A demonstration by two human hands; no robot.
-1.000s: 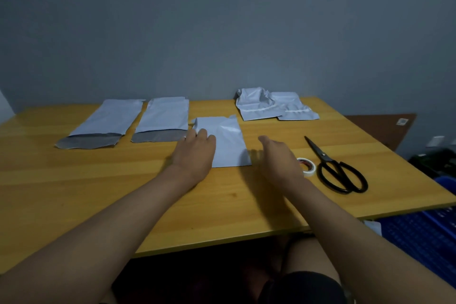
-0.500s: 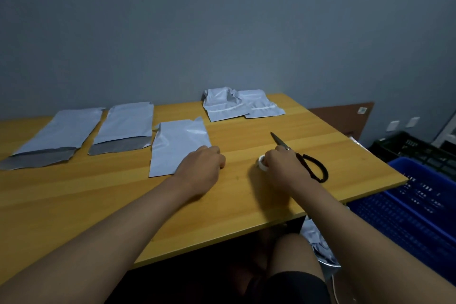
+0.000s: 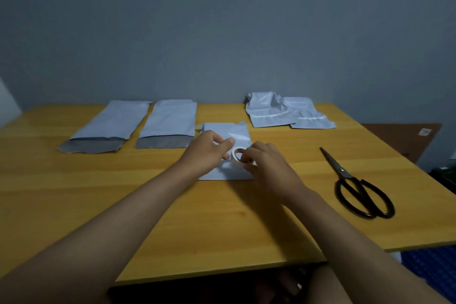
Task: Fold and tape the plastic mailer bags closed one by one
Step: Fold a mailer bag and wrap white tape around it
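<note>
Mailer bags are spread across the wooden table [image 3: 74, 205], and the folded mailer [image 3: 227, 136] in the middle is the one getting the attention, lying flat and pale grey-white with a small corner flap poking up at its far edge. Over it, the right hand [image 3: 266, 163] has its fingers curled round a white tape roll [image 3: 240, 157], holding it on edge just above the mailer's near half so the brown core faces this way. The left hand [image 3: 207, 153] sits just beside the roll, thumb and forefinger stretched toward its rim; the fingers are loosely bent, and whether they actually pinch a tape end I cannot tell from here. Off to the left, two unfolded mailers [image 3: 138, 128] lie side by side, almost touching, each with its darker grey flap open toward the near edge; their mouths look flat, and what is inside, if anything, cannot be seen. At the far right of the table, two crumpled sealed mailers [image 3: 283, 113] overlap one another, puffed and wrinkled, each with a pale strip running across it. Black scissors [image 3: 355, 187] lie closed, well apart on the right, blades pointing away. A blue crate [image 3: 434, 269] shows below the table's right edge, contents not visible.
</note>
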